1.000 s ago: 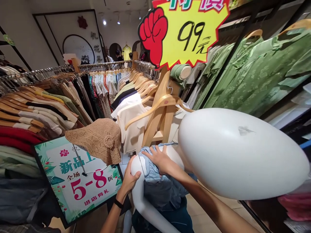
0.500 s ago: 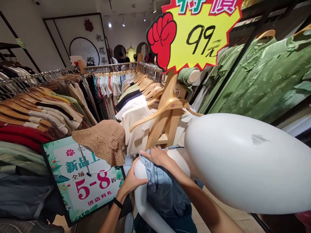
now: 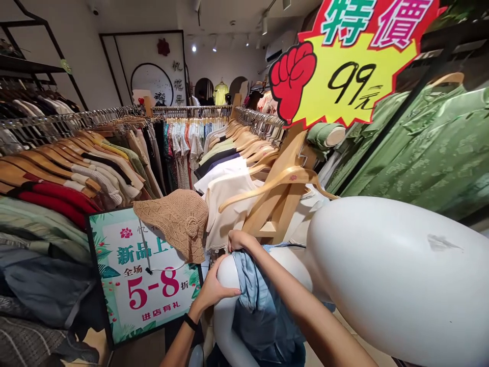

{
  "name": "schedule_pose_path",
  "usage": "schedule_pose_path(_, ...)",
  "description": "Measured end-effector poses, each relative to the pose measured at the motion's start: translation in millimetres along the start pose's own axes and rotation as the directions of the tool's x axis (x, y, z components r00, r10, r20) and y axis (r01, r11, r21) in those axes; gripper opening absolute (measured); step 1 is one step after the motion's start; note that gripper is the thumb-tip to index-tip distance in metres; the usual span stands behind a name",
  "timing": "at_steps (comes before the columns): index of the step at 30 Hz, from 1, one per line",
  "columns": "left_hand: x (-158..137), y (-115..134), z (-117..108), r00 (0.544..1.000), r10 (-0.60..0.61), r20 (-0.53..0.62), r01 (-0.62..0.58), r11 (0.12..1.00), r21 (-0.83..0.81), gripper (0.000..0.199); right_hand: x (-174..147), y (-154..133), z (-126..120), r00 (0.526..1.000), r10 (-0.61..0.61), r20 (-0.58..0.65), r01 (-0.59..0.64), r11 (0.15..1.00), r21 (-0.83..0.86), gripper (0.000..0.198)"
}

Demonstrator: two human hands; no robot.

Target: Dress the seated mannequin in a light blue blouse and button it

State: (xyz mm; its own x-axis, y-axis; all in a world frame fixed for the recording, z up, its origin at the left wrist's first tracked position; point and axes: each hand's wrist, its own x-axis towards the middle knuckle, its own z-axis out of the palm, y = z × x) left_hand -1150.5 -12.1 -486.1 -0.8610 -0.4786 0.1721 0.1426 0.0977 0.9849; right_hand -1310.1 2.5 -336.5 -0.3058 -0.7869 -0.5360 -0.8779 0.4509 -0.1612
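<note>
A white mannequin (image 3: 385,270), bald-headed, stands in front of me, wearing a light-blue denim-like top (image 3: 252,285) bunched around its shoulder. My left hand (image 3: 212,288) wraps around the bare upper arm and shoulder (image 3: 228,275), its thumb lying across the front near the cloth edge. Over the top of the shoulder reaches my right hand (image 3: 242,240), closed at the far edge of the top; its fingertips are partly hidden behind the shoulder. Close beyond my hands are a tan knitted sun hat (image 3: 178,219) and a bare wooden hanger (image 3: 282,178).
A framed sale sign (image 3: 153,295) stands at the left below the hat. Racks of hanging clothes (image 3: 225,148) extend behind. Above is a red and yellow price sign (image 3: 344,71) on a wooden post. Green garments (image 3: 439,137) hang at the right.
The view has shifted, so the surroundings appear further right and lower. My right hand has moved towards the far outer side of the shoulder and curled more; my left hand keeps its hold.
</note>
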Motion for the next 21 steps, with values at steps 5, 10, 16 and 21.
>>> schedule_pose_path(5, 2, -3, -1, 1.000, -0.015, -0.002, 0.015, 1.000, -0.001, 0.104, 3, -8, 1, 0.999, 0.036, 0.003, -0.036, 0.996, -0.088, 0.027)
schedule_pose_path(10, 2, 1, -3, 0.999, -0.035, 0.011, 0.035, 0.999, -0.005, 0.104, -1, -6, -7, 0.994, -0.001, 0.108, 0.012, 0.995, -0.099, 0.025)
schedule_pose_path(16, 2, 9, -7, 0.997, -0.042, 0.072, 0.038, 0.998, 0.058, 0.098, -44, 3, 3, 0.999, -0.044, -0.005, 0.043, 0.997, -0.069, 0.039)
schedule_pose_path(21, 4, 18, -6, 0.994, -0.075, 0.081, 0.067, 0.993, 0.093, 0.111, -79, 11, 40, 0.998, -0.004, -0.068, -0.008, 0.986, -0.170, 0.106)
